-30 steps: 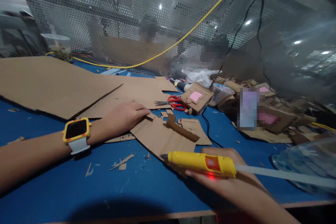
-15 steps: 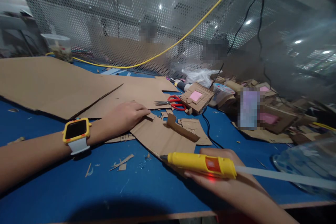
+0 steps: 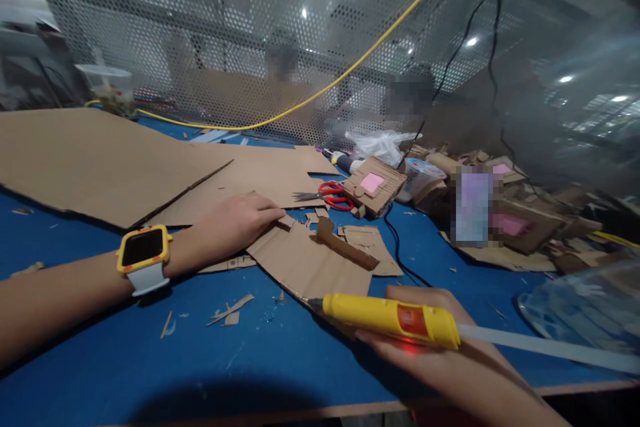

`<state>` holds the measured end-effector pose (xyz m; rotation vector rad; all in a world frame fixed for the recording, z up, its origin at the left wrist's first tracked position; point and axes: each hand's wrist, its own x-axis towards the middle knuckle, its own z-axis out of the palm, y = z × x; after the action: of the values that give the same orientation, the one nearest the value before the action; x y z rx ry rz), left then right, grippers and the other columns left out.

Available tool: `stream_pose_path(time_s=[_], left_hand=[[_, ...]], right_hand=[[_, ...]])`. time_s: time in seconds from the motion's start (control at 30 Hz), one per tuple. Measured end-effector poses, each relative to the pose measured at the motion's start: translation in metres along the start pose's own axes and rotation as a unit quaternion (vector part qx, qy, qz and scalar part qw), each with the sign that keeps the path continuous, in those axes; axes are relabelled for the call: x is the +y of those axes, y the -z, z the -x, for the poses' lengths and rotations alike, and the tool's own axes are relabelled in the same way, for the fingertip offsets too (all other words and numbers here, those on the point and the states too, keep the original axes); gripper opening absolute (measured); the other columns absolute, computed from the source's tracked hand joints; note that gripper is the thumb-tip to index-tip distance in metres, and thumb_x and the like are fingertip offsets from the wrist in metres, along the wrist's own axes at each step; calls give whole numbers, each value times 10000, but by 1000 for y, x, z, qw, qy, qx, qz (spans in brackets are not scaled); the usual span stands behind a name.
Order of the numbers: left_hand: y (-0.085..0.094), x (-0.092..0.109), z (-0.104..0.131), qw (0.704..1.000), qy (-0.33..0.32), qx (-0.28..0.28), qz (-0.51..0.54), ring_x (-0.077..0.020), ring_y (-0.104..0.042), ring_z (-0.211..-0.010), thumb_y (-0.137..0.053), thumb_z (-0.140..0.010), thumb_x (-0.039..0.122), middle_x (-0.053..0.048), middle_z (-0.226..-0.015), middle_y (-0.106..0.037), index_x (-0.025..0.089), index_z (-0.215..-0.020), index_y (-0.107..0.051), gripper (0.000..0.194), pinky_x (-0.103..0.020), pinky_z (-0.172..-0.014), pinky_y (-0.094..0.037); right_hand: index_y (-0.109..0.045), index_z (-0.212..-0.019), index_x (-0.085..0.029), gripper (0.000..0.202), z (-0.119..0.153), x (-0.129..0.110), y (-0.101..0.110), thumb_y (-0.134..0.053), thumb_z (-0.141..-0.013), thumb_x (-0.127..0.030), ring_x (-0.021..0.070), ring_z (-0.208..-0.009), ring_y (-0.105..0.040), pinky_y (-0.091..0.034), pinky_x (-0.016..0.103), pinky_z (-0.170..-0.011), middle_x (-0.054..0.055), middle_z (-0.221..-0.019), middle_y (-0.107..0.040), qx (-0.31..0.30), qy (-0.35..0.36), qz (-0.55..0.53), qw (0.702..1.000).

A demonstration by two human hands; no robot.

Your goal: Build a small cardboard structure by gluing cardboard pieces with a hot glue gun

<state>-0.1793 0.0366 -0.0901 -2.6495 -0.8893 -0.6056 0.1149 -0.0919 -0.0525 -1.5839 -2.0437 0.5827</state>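
Observation:
My right hand (image 3: 425,347) is wrapped round a yellow hot glue gun (image 3: 390,320), with a long pale glue stick (image 3: 545,347) sticking out of its back and a red light glowing under it. The gun's dark nozzle points left and touches or nearly touches the near edge of a cardboard piece (image 3: 305,263). At that piece's far left end, my left hand (image 3: 247,217) grips it with the fingers bent; the fingertips are partly hidden. A bent cardboard strip (image 3: 345,250) lies on the piece. Red-handled scissors (image 3: 335,197) lie just beyond.
A large cardboard sheet (image 3: 95,163) covers the back left of the blue table (image 3: 200,373). Cardboard scraps (image 3: 233,313) lie near the front. A small cardboard box with a pink square (image 3: 375,183), a plastic tub (image 3: 424,177) and a cardboard pile (image 3: 530,220) stand right. A black cord (image 3: 397,247) runs behind the gun.
The glue gun in my right hand has shifted slightly right and toward me, its nozzle staying by the cardboard's near edge. My left hand keeps its place on the cardboard.

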Motion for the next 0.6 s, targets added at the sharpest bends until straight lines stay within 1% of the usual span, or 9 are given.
stream_pose_path(time_s=[0.1, 0.13, 0.23, 0.3, 0.43, 0.53, 0.6], left_hand=[[-1, -1, 0, 1000, -2, 3, 2, -233, -728, -938, -469, -1021, 146, -134, -1072, -789, 148, -1170, -749, 318, -326, -808, -564], [-2, -1, 0, 1000, -2, 3, 3, -233, -727, -940, -469, -1021, 146, -134, -1072, -788, 148, -1172, -749, 318, -326, -811, -564], [-2, -2, 0, 1000, -4, 5, 8, -232, -727, -950, -477, -1021, 152, -136, -1074, -787, 152, -1169, -750, 311, -326, -819, -566], [-2, -1, 0, 1000, -4, 7, 6, -232, -730, -940, -473, -1021, 151, -137, -1067, -789, 152, -1163, -751, 312, -328, -811, -570], [1, 0, -1, 1000, -9, 6, -12, -230, -736, -914, -451, -1023, 145, -135, -1055, -796, 146, -1152, -751, 326, -327, -788, -578], [2, 1, -1, 1000, -10, 1, -21, -228, -737, -922, -452, -1025, 151, -126, -1068, -798, 152, -1155, -748, 323, -325, -797, -581], [2, 1, -2, 1000, -10, 2, -21, -233, -738, -924, -458, -1024, 151, -126, -1066, -799, 148, -1153, -749, 318, -328, -797, -582]], right_hand=[[-562, -487, -282, 307, 0, 1, -2, -676, -683, -489, 194, -402, -571, -403, 302, -385, 2, -474, -615, -20, -47, 10, 999], [-550, -483, -287, 310, 1, 2, -2, -666, -682, -494, 196, -401, -568, -401, 307, -386, 3, -473, -612, -15, -53, 17, 998], [-571, -511, -301, 260, 3, 6, -3, -643, -696, -469, 204, -432, -594, -423, 317, -411, 7, -513, -645, 2, -28, 21, 999], [-558, -513, -305, 248, 3, 6, -1, -646, -695, -449, 200, -427, -584, -416, 319, -402, 5, -517, -644, 8, -11, 20, 1000], [-492, -499, -291, 316, 4, -2, 5, -669, -713, -440, 191, -404, -547, -385, 320, -390, 7, -485, -601, -15, -13, 31, 999], [-518, -503, -293, 326, 10, -1, 6, -698, -730, -444, 211, -443, -583, -431, 328, -403, 17, -515, -624, -33, -34, -2, 999], [-599, -543, -301, 261, 16, 6, 6, -732, -713, -447, 229, -504, -629, -497, 331, -430, 25, -582, -666, -16, -31, -21, 999]])
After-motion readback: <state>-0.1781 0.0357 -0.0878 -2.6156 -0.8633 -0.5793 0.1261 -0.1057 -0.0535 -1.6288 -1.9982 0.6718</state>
